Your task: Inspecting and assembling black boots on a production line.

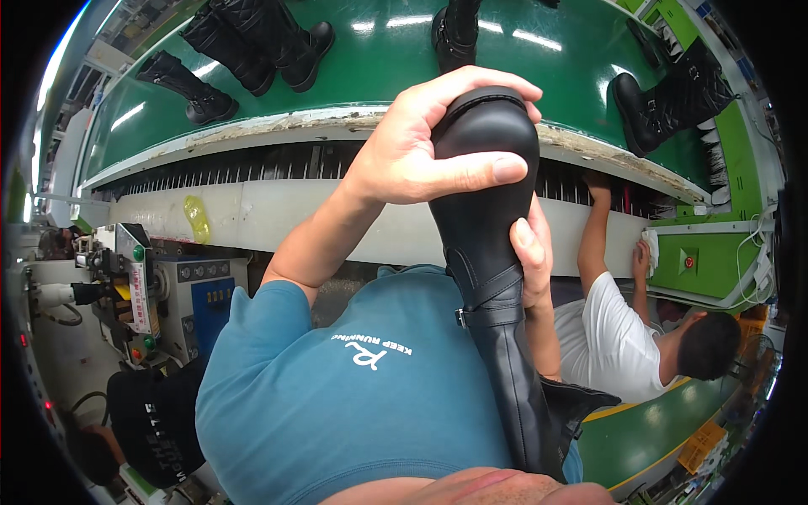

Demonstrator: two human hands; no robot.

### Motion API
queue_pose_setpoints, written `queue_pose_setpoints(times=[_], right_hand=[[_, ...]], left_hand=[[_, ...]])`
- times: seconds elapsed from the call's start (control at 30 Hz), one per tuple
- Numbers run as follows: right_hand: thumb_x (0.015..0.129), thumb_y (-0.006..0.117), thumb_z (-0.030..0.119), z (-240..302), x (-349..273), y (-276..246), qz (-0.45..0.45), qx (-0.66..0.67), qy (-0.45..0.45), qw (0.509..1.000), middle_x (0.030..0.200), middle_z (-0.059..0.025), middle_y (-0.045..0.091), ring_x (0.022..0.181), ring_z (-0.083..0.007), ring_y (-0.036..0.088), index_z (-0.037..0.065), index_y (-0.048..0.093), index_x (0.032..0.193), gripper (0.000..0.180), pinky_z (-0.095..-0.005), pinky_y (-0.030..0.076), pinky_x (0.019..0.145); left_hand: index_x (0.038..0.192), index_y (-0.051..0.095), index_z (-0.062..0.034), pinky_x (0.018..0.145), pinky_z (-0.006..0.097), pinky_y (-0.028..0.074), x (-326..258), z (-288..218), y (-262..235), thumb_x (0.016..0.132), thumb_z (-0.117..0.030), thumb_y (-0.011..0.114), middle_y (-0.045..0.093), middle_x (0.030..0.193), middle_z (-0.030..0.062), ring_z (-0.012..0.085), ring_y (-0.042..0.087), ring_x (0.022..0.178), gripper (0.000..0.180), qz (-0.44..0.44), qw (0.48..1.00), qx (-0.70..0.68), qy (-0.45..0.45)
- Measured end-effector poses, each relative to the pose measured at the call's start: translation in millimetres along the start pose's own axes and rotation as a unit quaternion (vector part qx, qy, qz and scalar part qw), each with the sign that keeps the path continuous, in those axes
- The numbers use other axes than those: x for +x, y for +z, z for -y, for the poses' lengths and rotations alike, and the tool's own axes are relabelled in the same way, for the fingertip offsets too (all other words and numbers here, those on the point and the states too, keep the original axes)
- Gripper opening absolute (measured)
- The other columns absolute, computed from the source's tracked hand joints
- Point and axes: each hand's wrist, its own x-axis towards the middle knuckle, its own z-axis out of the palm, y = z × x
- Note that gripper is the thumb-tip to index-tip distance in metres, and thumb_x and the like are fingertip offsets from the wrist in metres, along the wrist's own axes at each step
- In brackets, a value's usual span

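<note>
A tall black boot (486, 219) with buckled straps is held toe-up in front of my chest, its shaft running down past my right side. My left hand (421, 143) wraps the toe, with the thumb across the front of the vamp and the fingers over the far side of the toe. Lower down, my right hand (534, 252) grips the boot near the ankle, just above the strap; its palm is hidden behind the boot. The boot's open top edge flares out near the bottom of the view.
Several black boots (295, 50) stand or lie on the green conveyor (370, 50). A white ledge (286, 215) carries a crumpled yellow item (196, 219). Machinery with coloured buttons (181, 295) is at left. A person in white (610, 345) sits at right beside a green cabinet (699, 268).
</note>
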Motion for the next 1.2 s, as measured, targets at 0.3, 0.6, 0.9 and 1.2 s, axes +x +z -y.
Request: queue_pose_setpoints(times=[0.3, 0.6, 0.9, 1.2], right_hand=[[0.101, 0.065, 0.041, 0, -1, -1, 0.003, -0.013, 0.004, 1.0, 0.141, -0.016, 0.062, 0.122, -0.0183, 0.064, -0.003, 0.045, 0.157, 0.074, -0.0336, 0.053, 0.105], [0.1, 0.067, 0.042, 4, -3, 0, -0.003, -0.027, -0.006, 1.0, 0.141, -0.0164, 0.062, 0.124, -0.0192, 0.064, -0.003, 0.045, 0.156, 0.075, -0.0344, 0.053, 0.106], [0.1, 0.068, 0.042, 1, -8, 0, -0.01, -0.009, -0.01, 1.0, 0.142, -0.0166, 0.062, 0.124, -0.0195, 0.065, -0.003, 0.044, 0.157, 0.077, -0.0349, 0.053, 0.107], [0.096, 0.068, 0.05, -10, -12, -3, -0.028, -0.077, -0.027, 0.996, 0.142, -0.0205, 0.061, 0.122, -0.023, 0.068, -0.006, 0.041, 0.16, 0.089, -0.035, 0.056, 0.104]], left_hand=[[0.141, 0.066, 0.0044, 0.102, 0.038, 0.061, -2, -7, 6, 0.09, -0.023, 0.084, 0.077, 0.121, 0.0183, 0.025, 0.076, 0.113, 0.061, -0.008, 1.0, -0.003, -0.013], [0.141, 0.066, 0.0053, 0.102, 0.04, 0.062, -2, -6, 10, 0.089, -0.021, 0.084, 0.078, 0.119, 0.0198, 0.027, 0.077, 0.113, 0.061, -0.012, 1.0, -0.007, -0.004], [0.143, 0.065, 0.0069, 0.105, 0.043, 0.062, -7, -6, 15, 0.093, -0.018, 0.082, 0.076, 0.13, 0.0258, 0.0321, 0.077, 0.12, 0.058, -0.032, 0.999, 0.005, 0.034], [0.14, 0.067, 0.0098, 0.101, 0.043, 0.063, -14, -8, 11, 0.099, -0.025, 0.081, 0.077, 0.128, 0.0257, 0.0317, 0.078, 0.116, 0.055, -0.049, 0.998, 0.011, 0.037]])
